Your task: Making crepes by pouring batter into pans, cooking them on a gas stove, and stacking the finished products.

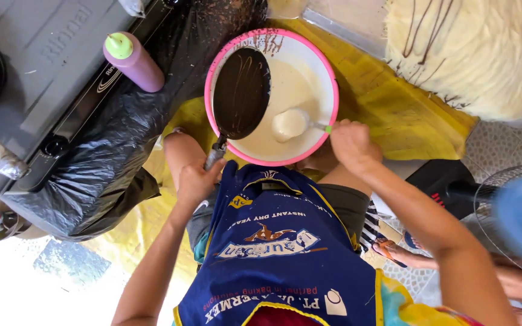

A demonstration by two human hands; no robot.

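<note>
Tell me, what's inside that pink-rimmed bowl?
The bowl holds pale batter. A ladle in the right hand dips into it. The dark pan, held by the left hand, covers the bowl's left part.

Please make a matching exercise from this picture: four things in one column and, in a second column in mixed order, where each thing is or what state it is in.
Things:
1. dark pan
2. ladle
3. purple squeeze bottle
4. pink-rimmed bowl

Places or states:
A. lying on its side on black plastic
B. held by the right hand, full of pale batter
C. held by the left hand, above the bowl
D. on a yellow cloth, holding batter

Pairs: 1-C, 2-B, 3-A, 4-D
</note>
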